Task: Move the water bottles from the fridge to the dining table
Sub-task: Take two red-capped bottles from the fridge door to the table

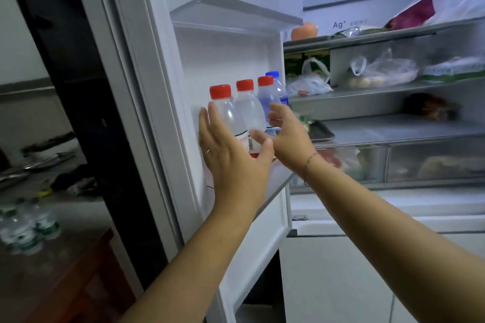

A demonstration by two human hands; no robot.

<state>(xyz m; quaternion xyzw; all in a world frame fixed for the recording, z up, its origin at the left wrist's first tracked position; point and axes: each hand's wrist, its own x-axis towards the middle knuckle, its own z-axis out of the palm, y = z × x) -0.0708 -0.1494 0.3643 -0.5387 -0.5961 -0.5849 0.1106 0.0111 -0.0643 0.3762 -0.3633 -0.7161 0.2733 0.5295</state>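
Observation:
Several clear water bottles stand in a row on the open fridge door's shelf point(273, 183). Three have red caps: the nearest bottle point(225, 113), a second bottle point(249, 107) and a third bottle point(267, 92). Behind them is a blue-capped bottle point(278, 84). My left hand point(231, 155) is open, fingers spread against the left side of the nearest bottle, its thumb across the label. My right hand point(286, 131) is open on the right of the row, fingers curled toward the bottles. Neither hand is closed on a bottle. The bottles' lower halves are hidden by my hands.
The fridge interior point(380, 102) at right holds bagged food on its shelves and drawers below. An upper door bin point(231, 16) overhangs the bottles. At lower left, a brown table point(65, 270) carries a pack of green-labelled bottles point(26, 228). A dark counter with clutter lies behind.

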